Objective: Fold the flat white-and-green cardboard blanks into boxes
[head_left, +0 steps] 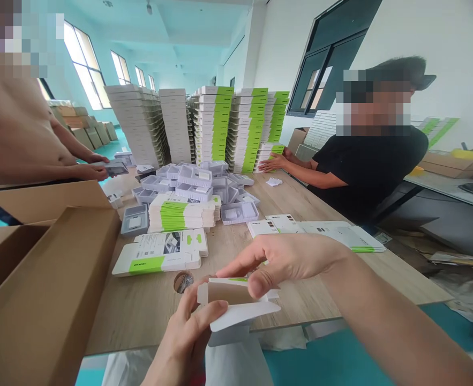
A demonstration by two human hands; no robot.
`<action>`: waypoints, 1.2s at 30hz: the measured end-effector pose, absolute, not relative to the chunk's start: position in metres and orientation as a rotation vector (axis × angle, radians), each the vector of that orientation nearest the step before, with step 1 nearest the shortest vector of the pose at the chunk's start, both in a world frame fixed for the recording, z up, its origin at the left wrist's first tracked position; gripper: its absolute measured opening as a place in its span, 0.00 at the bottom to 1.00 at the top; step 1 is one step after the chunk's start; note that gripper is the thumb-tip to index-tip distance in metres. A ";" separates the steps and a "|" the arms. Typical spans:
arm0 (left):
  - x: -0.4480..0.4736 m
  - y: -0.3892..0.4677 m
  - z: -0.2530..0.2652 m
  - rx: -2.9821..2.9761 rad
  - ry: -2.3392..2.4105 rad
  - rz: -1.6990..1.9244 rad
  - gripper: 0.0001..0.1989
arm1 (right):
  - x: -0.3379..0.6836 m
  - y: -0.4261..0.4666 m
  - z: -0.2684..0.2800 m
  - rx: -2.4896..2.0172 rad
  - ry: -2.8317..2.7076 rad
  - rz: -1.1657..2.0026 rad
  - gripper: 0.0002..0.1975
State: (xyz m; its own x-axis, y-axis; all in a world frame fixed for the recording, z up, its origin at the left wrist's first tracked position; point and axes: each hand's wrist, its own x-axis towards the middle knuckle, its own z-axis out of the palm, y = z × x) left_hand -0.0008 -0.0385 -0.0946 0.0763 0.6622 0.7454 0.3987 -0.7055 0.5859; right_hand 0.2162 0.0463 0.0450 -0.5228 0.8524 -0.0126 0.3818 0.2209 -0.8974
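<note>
One small white carton (244, 315), mouth open and flap out toward the near side, in the grasp of the left hand (190, 327), with thumb over the near rim and fingers behind. At the carton's right side, the right hand (290, 261), thumb across the mouth and fingers out past the far edge; impossible to tell whether pinching a panel or only touching it. Beneath and beyond, a wooden table (140, 305). Left of centre on it, flat printed cartons (156, 254), and just behind, a stack of folded cartons (174, 214) with green bands. Farther back, a heap of pale plastic trays (194, 177). Past the right wrist, more flat cartons (332, 238). At the left, a large brown cardboard box (69, 262). Across the back, tall stacks of white and green boxes (214, 128), with a co-worker's hands (274, 162) against the rightmost.
</note>
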 end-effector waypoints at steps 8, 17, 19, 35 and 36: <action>-0.003 -0.038 -0.095 2.162 1.053 1.645 0.19 | 0.193 0.047 0.075 -1.233 -2.501 1.467 0.07; -0.003 -0.036 -0.100 2.213 1.114 1.656 0.21 | 0.175 0.024 0.085 -1.503 -2.821 0.768 0.24; -0.004 -0.035 -0.105 2.195 1.056 1.697 0.20 | 0.172 0.022 0.081 -1.524 -2.827 0.631 0.25; -0.030 -0.016 -0.084 2.406 1.107 1.509 0.17 | 0.165 0.025 0.076 -1.335 -3.014 0.336 0.19; -0.031 -0.015 -0.079 2.419 1.109 1.465 0.15 | 0.164 0.026 0.076 -1.330 -3.046 0.333 0.18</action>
State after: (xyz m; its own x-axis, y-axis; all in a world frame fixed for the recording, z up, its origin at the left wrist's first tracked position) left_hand -0.0306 -0.0153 -0.0786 0.2701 0.6297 0.7284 0.5302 -0.7288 0.4334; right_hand 0.1638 0.0256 0.0765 -0.6663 0.6994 -0.2587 0.7387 0.6664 -0.1013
